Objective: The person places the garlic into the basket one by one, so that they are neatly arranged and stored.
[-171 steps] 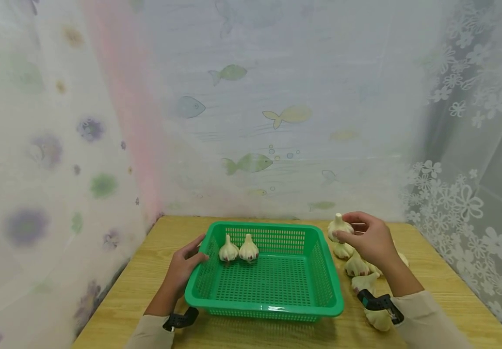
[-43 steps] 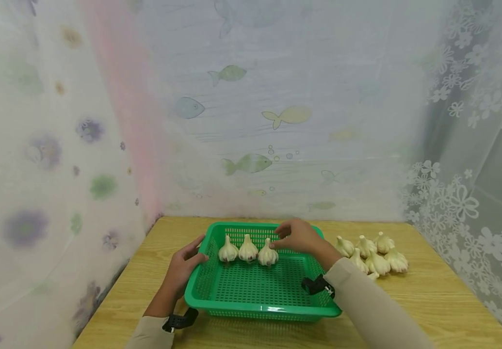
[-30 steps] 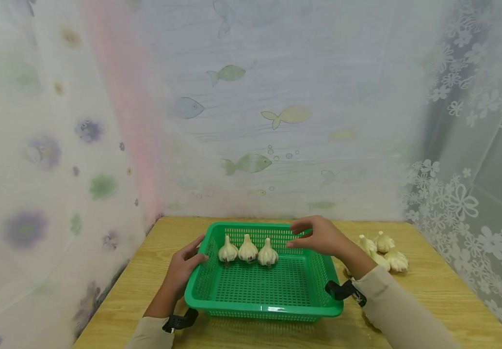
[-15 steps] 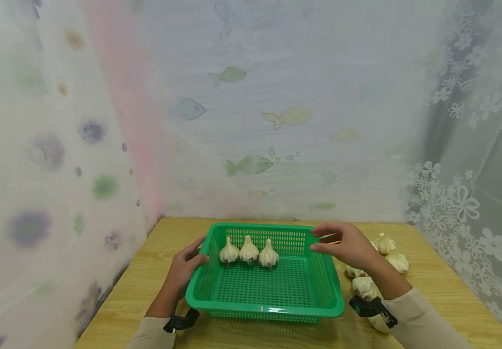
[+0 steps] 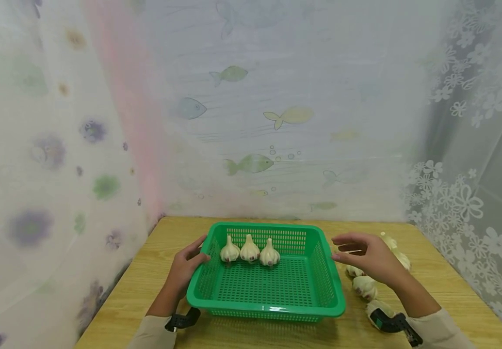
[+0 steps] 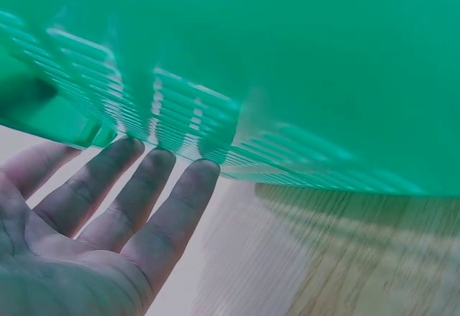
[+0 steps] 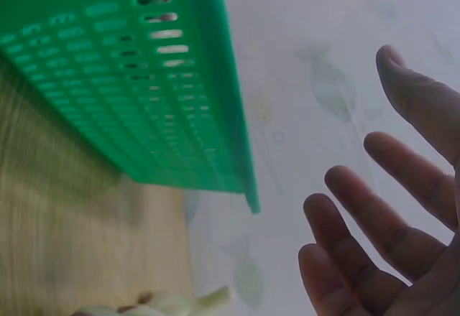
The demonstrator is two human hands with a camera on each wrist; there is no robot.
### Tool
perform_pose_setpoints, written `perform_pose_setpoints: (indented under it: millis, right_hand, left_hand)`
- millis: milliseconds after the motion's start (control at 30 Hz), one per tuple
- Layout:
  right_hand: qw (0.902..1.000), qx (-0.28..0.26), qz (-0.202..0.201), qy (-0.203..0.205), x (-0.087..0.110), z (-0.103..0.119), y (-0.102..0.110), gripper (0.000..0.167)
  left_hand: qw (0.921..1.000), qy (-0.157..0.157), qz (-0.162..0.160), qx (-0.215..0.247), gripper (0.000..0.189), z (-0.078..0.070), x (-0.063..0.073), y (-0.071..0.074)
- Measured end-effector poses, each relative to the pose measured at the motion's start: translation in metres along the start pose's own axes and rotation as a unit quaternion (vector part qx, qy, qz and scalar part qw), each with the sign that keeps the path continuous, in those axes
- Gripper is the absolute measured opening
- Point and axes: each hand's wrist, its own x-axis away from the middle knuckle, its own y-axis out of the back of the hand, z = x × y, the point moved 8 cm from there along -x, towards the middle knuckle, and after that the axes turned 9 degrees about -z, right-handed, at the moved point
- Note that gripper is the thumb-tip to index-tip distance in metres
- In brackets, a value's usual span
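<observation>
At a wood-grained surface [image 5: 133, 291], a person in beige sleeves sits or stands before one green plastic basket [image 5: 272, 309], with three garlic bulbs [image 5: 249, 251] inside it. The three line up side by side toward the far left of the basket, necks pointing up. Outside, off the basket's right side, at least five loose bulbs [image 5: 365, 288] can be counted from where I watch; the arm hides part of the group, so the full number cannot be told.

The right hand [image 5: 370, 254] hovers over the loose bulbs, beyond the basket's right rim, fingers apart and thumb set well away from them, with nothing in its grasp. Loose bulbs lie below and behind it, one just under the wrist; the three in the basket are well apart from it, to its left. The left hand [image 5: 184, 269] rests against the basket's left side, thumb at the rim, fingers nearly straight and their tips touching the slotted outer wall. The nearest bulb inside sits just across that wall from it. Two black wristbands [image 5: 183, 320], one to each arm, complete the outfit, and behind hangs a pale sheet [image 5: 242, 39] printed with fish.
</observation>
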Motion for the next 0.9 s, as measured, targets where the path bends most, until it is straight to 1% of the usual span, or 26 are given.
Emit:
perform_pose_setpoints:
  millis: [100,333,567,633,733,867,900]
  right_hand:
    - [1.0,-0.003,-0.001,-0.002,0.007,-0.007,0.005,0.042]
    - [0.9995,-0.02,0.001,-0.026,0.027,-0.021,0.014,0.037]
    - [0.9997,-0.016,-0.003,-0.018,0.042,-0.029,0.02,0.036]
    - [0.9996,-0.02,0.001,-0.02,0.046,-0.033,0.021,0.036]
    - [0.9984,-0.036,0.015,-0.04,0.053,-0.043,0.022,0.039]
    - [0.9939,-0.08,0.043,-0.063,0.062,-0.055,0.02,0.041]
    - [0.9932,-0.087,0.049,-0.059,0.064,-0.057,0.02,0.04]
  left_hand:
    - [1.0,0.0,0.0,0.003,0.063,0.0,0.0,0.0]
    - [1.0,0.0,0.001,0.003,0.063,0.0,0.0,0.001]
    - [1.0,0.0,-0.004,0.001,0.063,0.001,0.001,0.002]
    - [1.0,0.0,-0.005,0.003,0.063,0.001,0.0,0.002]
    - [1.0,0.0,-0.004,0.006,0.062,0.001,0.0,0.002]
    - [1.0,0.0,-0.005,0.004,0.062,0.0,0.0,0.001]
    - [1.0,0.001,-0.006,0.003,0.062,-0.001,0.001,0.001]
